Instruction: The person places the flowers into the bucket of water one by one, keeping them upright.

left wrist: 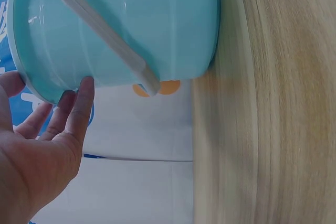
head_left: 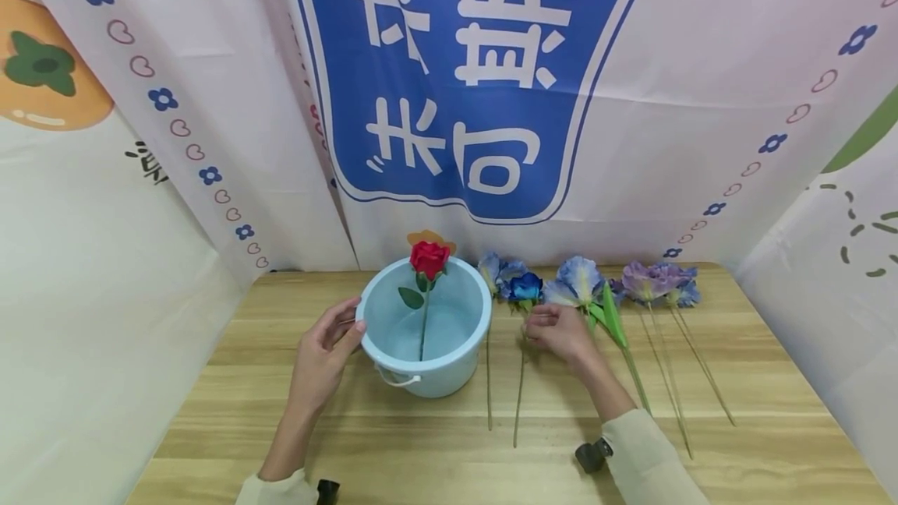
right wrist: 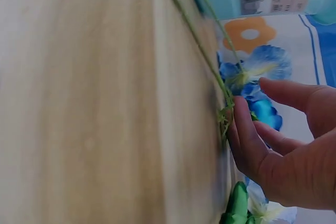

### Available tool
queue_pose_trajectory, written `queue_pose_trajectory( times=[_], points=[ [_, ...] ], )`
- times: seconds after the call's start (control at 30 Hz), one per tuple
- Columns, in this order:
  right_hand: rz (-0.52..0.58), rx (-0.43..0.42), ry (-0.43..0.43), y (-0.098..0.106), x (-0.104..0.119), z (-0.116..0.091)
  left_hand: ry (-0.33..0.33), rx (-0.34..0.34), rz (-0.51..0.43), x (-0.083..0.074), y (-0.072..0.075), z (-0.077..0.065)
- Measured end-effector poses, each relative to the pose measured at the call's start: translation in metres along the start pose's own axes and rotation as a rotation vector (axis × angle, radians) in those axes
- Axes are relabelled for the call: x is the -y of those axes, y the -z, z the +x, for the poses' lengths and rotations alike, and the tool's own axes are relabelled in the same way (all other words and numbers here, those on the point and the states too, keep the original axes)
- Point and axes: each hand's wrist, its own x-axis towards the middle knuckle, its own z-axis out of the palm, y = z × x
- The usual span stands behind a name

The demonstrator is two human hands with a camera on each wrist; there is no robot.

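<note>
A light blue bucket (head_left: 449,380) stands on the table, and a red rose (head_left: 429,259) with a green leaf leans upright inside it. My left hand (head_left: 321,365) grips the bucket's left rim, thumb on the rim and fingers against the outer wall (left wrist: 115,24). To the bucket's right lies a blue rose (head_left: 525,287), its stem pointing towards me. My right hand (head_left: 561,331) is at that stem just below the bloom. In the right wrist view its fingertips (right wrist: 241,106) touch the stem, while the thumb stands apart from them.
Beside the blue rose lie a pale blue flower (head_left: 491,271), a larger blue-white flower (head_left: 578,279), a green closed bud (head_left: 613,318) and purple flowers (head_left: 645,280), stems towards me. A printed cloth (head_left: 631,162) hangs behind the wooden table (head_left: 421,443).
</note>
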Motion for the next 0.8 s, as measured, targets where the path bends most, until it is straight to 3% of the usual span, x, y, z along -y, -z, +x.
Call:
queue_pose_trajectory(
  times=[0.4,0.8],
  points=[
    [-0.111,-0.097,-0.001,-0.0017,-0.009,0.0078,0.009,-0.003,-0.006,-0.0022,0.001,0.0006],
    [-0.034,-0.101,-0.006,-0.0027,-0.0064,0.0035,0.012,0.002,-0.014,0.0006,0.0,-0.0005]
  ],
)
